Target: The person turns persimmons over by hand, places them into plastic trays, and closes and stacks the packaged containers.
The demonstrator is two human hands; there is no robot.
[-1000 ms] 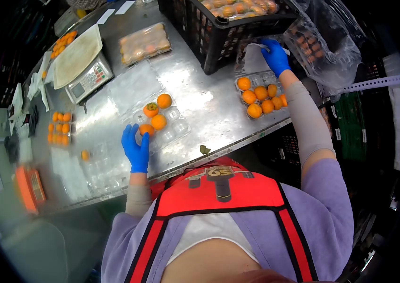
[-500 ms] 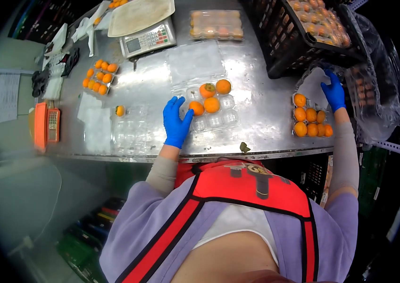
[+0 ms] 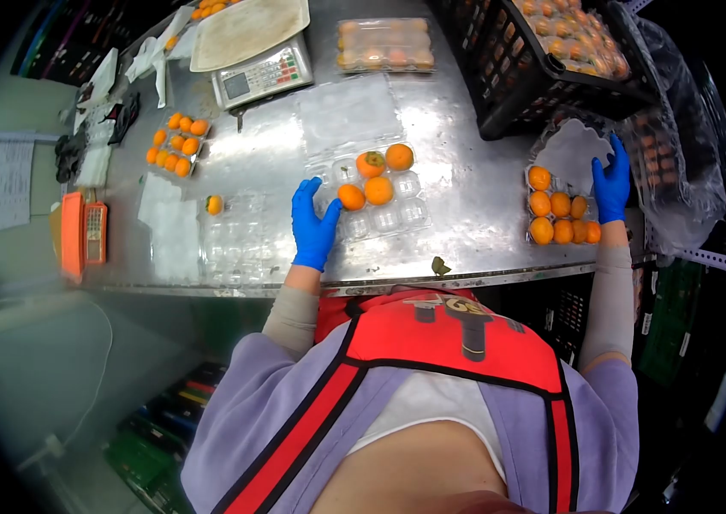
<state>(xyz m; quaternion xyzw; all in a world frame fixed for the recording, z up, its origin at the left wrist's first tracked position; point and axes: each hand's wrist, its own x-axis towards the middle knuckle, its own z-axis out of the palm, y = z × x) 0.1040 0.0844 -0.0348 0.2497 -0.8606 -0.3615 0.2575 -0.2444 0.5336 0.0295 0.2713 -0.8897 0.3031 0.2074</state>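
Observation:
My left hand [image 3: 313, 230], in a blue glove, is at the left edge of a clear plastic tray [image 3: 387, 219] with round cups. Its thumb and fingers are apart, the thumb near an orange persimmon [image 3: 351, 197]. Several persimmons sit in that tray, one showing its green-brown calyx [image 3: 371, 164]; other cups are bare. My right hand [image 3: 611, 184], also gloved, is beside the clear lid [image 3: 575, 147] of a second tray at the right, thumb and fingers spread. That tray's lower part holds several persimmons [image 3: 560, 204]. Whether the right fingers touch the lid is unclear.
A black crate [image 3: 543, 94] of packed fruit stands at the back right. Behind are a scale [image 3: 262, 75] and a closed fruit pack [image 3: 385, 44]. Another filled tray [image 3: 178, 144] and a mostly bare tray [image 3: 239, 244] lie left. A leaf [image 3: 440, 266] is near the front edge.
My right hand has shifted slightly right and down, and its fingers now point up beside the lid. My left hand stays by the middle tray. The whole view has shifted slightly.

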